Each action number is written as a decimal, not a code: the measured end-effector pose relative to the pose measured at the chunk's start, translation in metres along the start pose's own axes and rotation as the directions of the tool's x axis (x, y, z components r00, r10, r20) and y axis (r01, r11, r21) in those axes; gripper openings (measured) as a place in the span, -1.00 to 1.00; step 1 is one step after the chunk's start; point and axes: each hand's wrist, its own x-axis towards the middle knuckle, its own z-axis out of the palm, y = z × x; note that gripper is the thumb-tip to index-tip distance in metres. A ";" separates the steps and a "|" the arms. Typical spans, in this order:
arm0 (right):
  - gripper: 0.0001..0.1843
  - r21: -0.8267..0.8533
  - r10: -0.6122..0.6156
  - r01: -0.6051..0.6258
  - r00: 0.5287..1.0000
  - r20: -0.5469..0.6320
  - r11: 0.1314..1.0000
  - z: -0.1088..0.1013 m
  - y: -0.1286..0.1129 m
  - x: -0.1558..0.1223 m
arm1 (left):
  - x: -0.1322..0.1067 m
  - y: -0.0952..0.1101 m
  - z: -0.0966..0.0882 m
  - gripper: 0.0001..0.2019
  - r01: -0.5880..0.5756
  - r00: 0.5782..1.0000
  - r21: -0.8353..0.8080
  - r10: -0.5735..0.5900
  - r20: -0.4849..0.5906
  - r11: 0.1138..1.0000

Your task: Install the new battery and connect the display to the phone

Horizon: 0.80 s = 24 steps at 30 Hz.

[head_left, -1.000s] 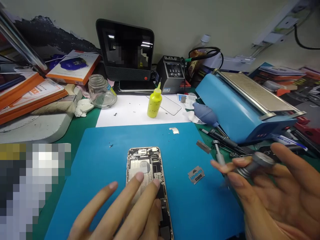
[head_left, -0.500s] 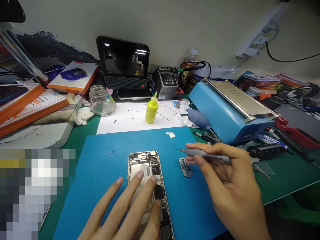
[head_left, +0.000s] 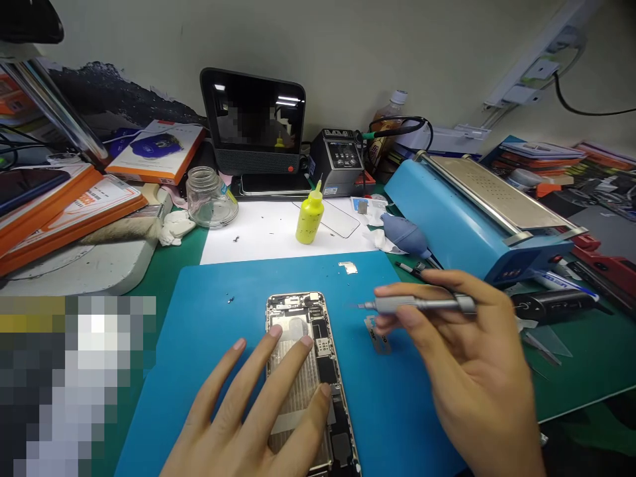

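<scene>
An opened phone housing with its inner parts bare lies on the blue mat. My left hand rests flat over it, fingers spread, with fingertips on the silvery middle area and along its side. Between thumb and fingers, my right hand pinches a slim grey craft knife. Its thin tip points left, above the mat and apart from the phone; the tip is blurred. Partly under the right fingers lies a razor blade. A small metal plate and a few tiny screws sit on the mat.
Behind the mat stand a yellow dropper bottle and a glass jar. A blue heating plate machine is at the right, with a grey air blower beside it. A screen and a black control unit stand against the wall.
The view has shifted slightly, so most things sit further right. The craft knife has turned closer to level in my right hand. My left hand stays spread on the phone.
</scene>
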 end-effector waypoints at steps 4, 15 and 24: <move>-0.33 0.362 0.279 -0.325 0.944 0.175 0.874 0.008 -0.012 -0.018 | 0.002 -0.003 0.003 -0.43 0.023 0.999 -0.059 -0.020 0.047 0.998; -0.21 0.405 0.505 -0.664 0.745 0.437 0.629 0.025 -0.014 -0.035 | 0.010 0.004 -0.007 -0.70 0.133 0.991 -0.114 -0.131 0.020 0.985; -0.26 0.420 0.413 -0.618 0.772 0.482 0.665 0.023 -0.003 -0.036 | 0.015 0.015 -0.002 -0.71 0.211 0.974 -0.167 -0.222 -0.050 0.963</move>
